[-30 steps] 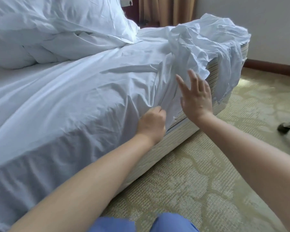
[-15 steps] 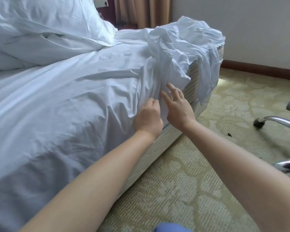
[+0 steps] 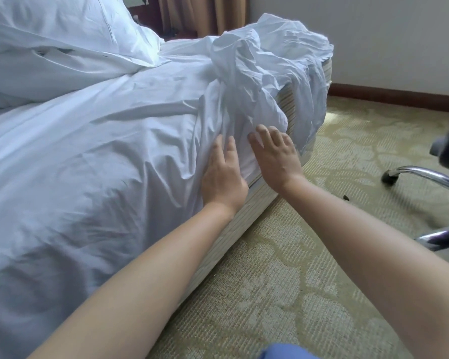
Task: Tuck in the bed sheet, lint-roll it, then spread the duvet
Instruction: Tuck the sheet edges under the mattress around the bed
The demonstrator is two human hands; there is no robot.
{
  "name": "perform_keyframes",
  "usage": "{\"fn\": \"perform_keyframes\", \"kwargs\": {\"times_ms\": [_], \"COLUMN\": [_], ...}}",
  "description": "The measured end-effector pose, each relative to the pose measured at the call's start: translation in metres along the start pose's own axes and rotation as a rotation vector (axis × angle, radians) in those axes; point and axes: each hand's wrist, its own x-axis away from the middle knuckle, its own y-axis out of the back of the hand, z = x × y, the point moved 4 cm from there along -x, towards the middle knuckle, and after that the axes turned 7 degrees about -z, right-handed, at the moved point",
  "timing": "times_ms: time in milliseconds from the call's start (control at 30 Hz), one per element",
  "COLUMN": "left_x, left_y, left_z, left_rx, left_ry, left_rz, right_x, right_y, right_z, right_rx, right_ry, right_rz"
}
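The bed (image 3: 246,211) fills the left of the head view, with its striped base bare along the near side. The bed sheet (image 3: 101,156) covers the mattress top and hangs down the side; toward the far corner it is bunched in a loose, crumpled heap (image 3: 265,63) and is not yet tucked. The duvet (image 3: 49,42) lies piled at the head end, apart from the work area.

Handling, as a judgement: the sheet is light, soft and limp, creases readily and offers no stiffness. Take hold at the free hanging edge near the corner, gathering cloth between fingers and palm, then push it under the mattress.

The left hand (image 3: 222,177) lies flat on the sheet at the mattress side, fingers straight and nearly together, holding nothing. The right hand (image 3: 275,154) is just beside it, fingers spread and slightly bent against the cloth; no pinch is visible.

Hidden: the sheet's lower hem under the hands, the far bed corner, and any lint roller
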Motion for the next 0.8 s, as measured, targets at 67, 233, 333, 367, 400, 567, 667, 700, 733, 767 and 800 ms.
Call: {"fn": "perform_keyframes", "kwargs": {"times_ms": [67,233,333,367,400,567,667,700,733,767,800], "left_x": [-0.003,-0.008,-0.009,-0.008,-0.007,-0.001,0.003,0.005,0.006,0.008,0.010], "left_y": [0.001,0.000,-0.002,-0.001,0.000,-0.012,-0.020,-0.022,-0.025,-0.027,-0.030], "left_z": [0.000,0.001,0.000,-0.002,-0.004,0.000,0.000,-0.001,-0.001,-0.001,0.000], "left_rx": [0.039,0.110,0.103,0.090,0.067,-0.071,-0.061,-0.055,-0.067,-0.076,-0.083], "left_ry": [0.004,-0.034,-0.031,-0.033,-0.046,-0.181,-0.135,-0.107,-0.082,-0.055,-0.034], "left_rz": [-0.010,-0.099,-0.079,-0.061,-0.066,-0.157,-0.047,0.001,0.063,0.115,0.147], "right_x": [-0.009,-0.036,-0.028,-0.026,-0.024,-0.010,0.001,0.005,0.007,0.008,0.010], "right_y": [0.001,0.009,0.002,0.003,0.001,-0.009,-0.017,-0.021,-0.022,-0.022,-0.022], "right_z": [0.000,0.010,0.009,0.007,0.003,-0.011,-0.012,-0.011,-0.011,-0.012,-0.012], "right_rx": [0.065,-0.064,-0.061,-0.078,-0.098,0.011,0.109,0.111,0.107,0.113,0.114], "right_ry": [0.036,0.163,0.217,0.196,0.186,0.114,0.088,0.092,0.094,0.093,0.095], "right_rz": [-0.011,-0.076,0.039,0.056,0.074,0.250,0.439,0.505,0.568,0.621,0.661]}}
